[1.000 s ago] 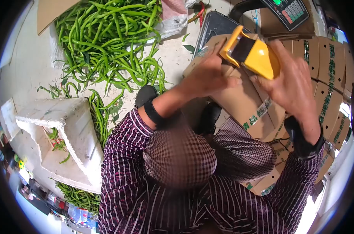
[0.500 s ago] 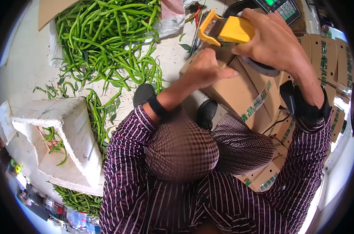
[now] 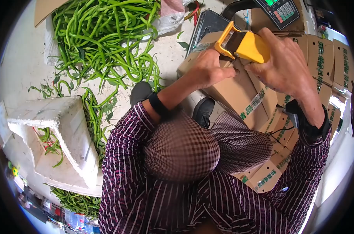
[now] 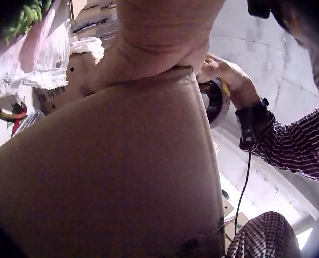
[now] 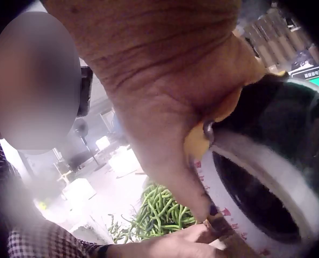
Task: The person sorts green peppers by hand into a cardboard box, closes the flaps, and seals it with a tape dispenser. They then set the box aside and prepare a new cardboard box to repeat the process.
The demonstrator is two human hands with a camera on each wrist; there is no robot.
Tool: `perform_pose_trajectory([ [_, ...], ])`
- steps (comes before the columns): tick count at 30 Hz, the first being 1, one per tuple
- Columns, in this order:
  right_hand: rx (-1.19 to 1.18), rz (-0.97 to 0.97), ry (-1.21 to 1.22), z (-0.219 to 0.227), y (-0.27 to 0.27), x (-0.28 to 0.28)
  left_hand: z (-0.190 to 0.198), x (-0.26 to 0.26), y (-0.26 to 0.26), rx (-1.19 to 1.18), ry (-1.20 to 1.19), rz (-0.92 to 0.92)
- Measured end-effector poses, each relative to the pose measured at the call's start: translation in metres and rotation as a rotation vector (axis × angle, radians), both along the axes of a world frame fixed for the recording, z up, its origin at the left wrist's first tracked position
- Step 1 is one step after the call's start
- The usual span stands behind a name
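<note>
A closed cardboard box (image 3: 239,91) with printed green lettering stands tilted in front of the person. The left hand (image 3: 206,70) grips its upper part, thumb laid across the top near the flap seam. In the right hand (image 3: 288,66) is a yellow tape dispenser (image 3: 254,47), its front frame over the box's far end, close beside the left fingers. A large tape roll (image 5: 267,199) with a white core printed in red shows on the dispenser in the right wrist view. The box's near panel (image 4: 116,166) fills much of the left wrist view, where the left fingertips are hidden.
Green chili peppers (image 3: 106,39) lie heaped at the upper left. A white foam box (image 3: 48,111) lies on its side at left. A scale with a digital display (image 3: 280,11) stands behind the box, and flattened or stacked cardboard boxes (image 3: 321,62) line the right.
The right hand with the tape dispenser swung up and left, then came back down and right over the box. The left hand stays at the box's top.
</note>
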State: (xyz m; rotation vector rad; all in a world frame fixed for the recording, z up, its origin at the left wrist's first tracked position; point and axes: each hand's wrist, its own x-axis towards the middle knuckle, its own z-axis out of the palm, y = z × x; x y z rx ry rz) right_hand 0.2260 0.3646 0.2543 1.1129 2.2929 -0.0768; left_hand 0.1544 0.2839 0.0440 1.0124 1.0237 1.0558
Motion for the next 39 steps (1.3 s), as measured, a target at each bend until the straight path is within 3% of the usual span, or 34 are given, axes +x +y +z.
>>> perform_pose_trajectory([
  [5, 0.054, 0.078, 0.241, 0.003, -0.018, 0.031, 0.004, 0.002, -0.003, 0.129, 0.048, 0.141],
  [11, 0.067, -0.215, 0.363, 0.026, -0.05, 0.068, 0.009, -0.002, -0.004, 0.053, 0.061, 0.089],
  [18, 0.157, -0.324, 0.387, 0.036, -0.068, 0.089, 0.019, -0.001, -0.005, -0.008, 0.114, 0.128],
  [20, 0.153, -0.284, 0.4, 0.032, -0.063, 0.099, 0.018, -0.002, -0.004, -0.025, -0.045, 0.102],
  [24, 0.144, -0.214, 0.405, 0.021, -0.054, 0.119, 0.016, -0.002, -0.005, 0.013, 0.008, 0.087],
  [26, 0.129, -0.25, 0.427, 0.009, -0.055, 0.14, 0.006, 0.002, -0.005, 0.125, -0.167, 0.125],
  [30, 0.156, -0.223, 0.503, -0.018, -0.061, 0.176, 0.011, -0.001, -0.003, 0.213, -0.184, 0.122],
  [33, 0.145, -0.229, 0.405, -0.025, -0.059, 0.173, 0.018, -0.004, -0.001, 0.101, -0.142, 0.013],
  [35, 0.117, -0.233, 0.291, -0.027, -0.054, 0.158, 0.022, -0.004, -0.001, 0.22, 0.284, 0.031],
  [39, 0.029, -0.091, 0.274, -0.015, -0.039, 0.155, 0.036, -0.004, 0.01, 0.23, 0.349, 0.137],
])
